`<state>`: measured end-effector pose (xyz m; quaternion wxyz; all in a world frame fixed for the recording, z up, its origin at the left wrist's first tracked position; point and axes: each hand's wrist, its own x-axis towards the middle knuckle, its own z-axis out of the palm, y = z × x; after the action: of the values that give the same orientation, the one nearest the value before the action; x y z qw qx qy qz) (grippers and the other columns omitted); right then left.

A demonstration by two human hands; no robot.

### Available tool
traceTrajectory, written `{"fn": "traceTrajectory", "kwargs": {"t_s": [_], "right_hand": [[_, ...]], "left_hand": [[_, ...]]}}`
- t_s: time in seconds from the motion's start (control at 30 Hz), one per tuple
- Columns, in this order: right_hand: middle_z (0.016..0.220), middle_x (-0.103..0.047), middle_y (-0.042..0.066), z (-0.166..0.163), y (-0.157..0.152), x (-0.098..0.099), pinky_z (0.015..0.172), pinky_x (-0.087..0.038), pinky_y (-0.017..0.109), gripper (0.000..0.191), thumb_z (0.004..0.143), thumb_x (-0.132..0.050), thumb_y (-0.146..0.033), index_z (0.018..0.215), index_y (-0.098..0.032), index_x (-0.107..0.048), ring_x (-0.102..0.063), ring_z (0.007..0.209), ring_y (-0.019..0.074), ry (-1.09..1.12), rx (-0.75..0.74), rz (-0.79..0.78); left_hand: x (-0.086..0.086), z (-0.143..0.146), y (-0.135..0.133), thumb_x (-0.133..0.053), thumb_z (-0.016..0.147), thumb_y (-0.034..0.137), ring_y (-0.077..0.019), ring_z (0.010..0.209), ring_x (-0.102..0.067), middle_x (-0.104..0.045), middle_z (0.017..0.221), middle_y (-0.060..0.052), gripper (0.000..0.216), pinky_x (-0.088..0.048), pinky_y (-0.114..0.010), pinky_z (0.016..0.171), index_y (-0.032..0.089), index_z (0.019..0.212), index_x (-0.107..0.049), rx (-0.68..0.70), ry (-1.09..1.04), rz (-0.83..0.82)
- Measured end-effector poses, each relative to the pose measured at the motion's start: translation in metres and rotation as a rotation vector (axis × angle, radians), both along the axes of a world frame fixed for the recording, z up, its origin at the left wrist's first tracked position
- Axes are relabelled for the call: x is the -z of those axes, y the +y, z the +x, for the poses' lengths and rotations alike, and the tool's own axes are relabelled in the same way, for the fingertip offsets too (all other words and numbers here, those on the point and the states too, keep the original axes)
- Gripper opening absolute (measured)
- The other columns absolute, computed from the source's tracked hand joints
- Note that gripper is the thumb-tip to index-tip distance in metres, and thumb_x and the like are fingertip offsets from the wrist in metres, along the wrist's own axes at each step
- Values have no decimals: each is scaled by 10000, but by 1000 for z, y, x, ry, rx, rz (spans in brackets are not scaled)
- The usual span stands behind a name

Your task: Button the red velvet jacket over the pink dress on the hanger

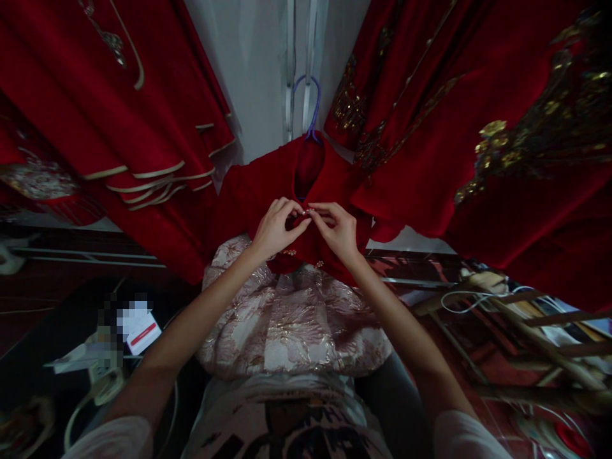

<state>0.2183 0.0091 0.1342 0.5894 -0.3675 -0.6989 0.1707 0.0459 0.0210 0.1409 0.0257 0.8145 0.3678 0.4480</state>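
A red top (248,191) hangs on a purple hanger (315,105) in front of me, its neck opening (308,167) facing my hands. My left hand (280,228) and my right hand (337,228) meet just below that opening, thumbs and forefingers pinched. Between the fingertips is the front edge of the top with a tiny shiny bit, too small to name. Small beaded ornaments (319,264) dot the lower front. Below the top, a puffed pink and gold brocade fabric (296,319) spreads over my lap.
Red garments with pale trim (157,127) hang at left; others with gold sequins (497,143) hang at right. Behind is a metal rail (290,64). A white box (141,328) and a power strip (106,379) lie at lower left. A wooden rack (540,363) stands at lower right.
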Motion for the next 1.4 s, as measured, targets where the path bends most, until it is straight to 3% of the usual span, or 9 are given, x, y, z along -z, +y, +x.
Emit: {"fn": "traceTrajectory", "kwargs": {"t_s": [0.13, 0.4, 0.67, 0.97, 1.03, 1.13, 1.27, 1.4], "right_hand": [[1045, -707, 44, -2, 0, -2, 795, -620, 290, 227, 890, -604, -333, 1060, -239, -722, -687, 919, 152, 19, 41, -8], [1071, -717, 42, 5, -1, -6, 842, -621, 321, 255, 835, -679, -349, 1058, -241, -741, -681, 997, 174, 52, -49, -73], [1034, -736, 45, 5, 2, -3, 820, -629, 324, 264, 795, -720, -351, 1022, -219, -753, -705, 938, 180, 101, -83, -110], [1012, -752, 34, 11, 11, -5, 889, -604, 376, 234, 783, -727, -372, 957, -222, -766, -714, 936, 207, 19, -104, -151], [1039, -741, 44, 10, 14, -7, 883, -604, 371, 259, 798, -707, -393, 985, -219, -752, -706, 954, 207, -1, -107, -169], [1119, -678, 57, 8, 18, -6, 829, -612, 331, 305, 839, -647, -427, 1068, -228, -679, -689, 942, 177, 51, -121, -193], [1071, -551, 24, 9, 13, 9, 708, -616, 285, 305, 848, -605, -440, 1053, -253, -477, -644, 881, 132, 222, -140, -206], [1149, -473, 73, 9, -6, 26, 675, -587, 289, 534, 736, -715, -401, 1113, -240, -373, -586, 908, 162, -67, -103, -197]], "left_hand": [[-3, 4, 6, -566, 898, 264, -159, 849, -543, -586, 849, -12, 73, -466, -312, 796, 193, 886, -553, -9, 0, 17], [-8, 1, 6, -570, 871, 227, -148, 813, -553, -602, 830, -11, 48, -465, -284, 755, 179, 867, -576, 41, 95, 43], [-11, -2, 6, -579, 843, 189, -140, 782, -565, -621, 797, 2, 23, -459, -272, 734, 175, 849, -596, 59, 149, 87], [-11, -7, 14, -517, 888, 201, -172, 793, -566, -632, 805, -34, 123, -476, -287, 677, 175, 847, -630, 52, 362, 180], [-8, -2, 15, -511, 899, 212, -180, 835, -578, -634, 840, -41, 119, -493, -300, 711, 178, 877, -623, 22, 299, 139], [7, 7, 14, -494, 924, 232, -170, 891, -598, -627, 934, -51, 112, -522, -310, 780, 182, 955, -590, 23, 26, -16], [36, 18, 9, -462, 952, 286, -146, 933, -630, -607, 1084, -72, 171, -562, -289, 775, 207, 1089, -528, 187, -399, -337], [51, 23, 2, -459, 954, 333, -178, 1132, -584, -574, 1193, -96, 250, -573, -329, 855, 232, 1182, -482, 331, -590, -536]]}}
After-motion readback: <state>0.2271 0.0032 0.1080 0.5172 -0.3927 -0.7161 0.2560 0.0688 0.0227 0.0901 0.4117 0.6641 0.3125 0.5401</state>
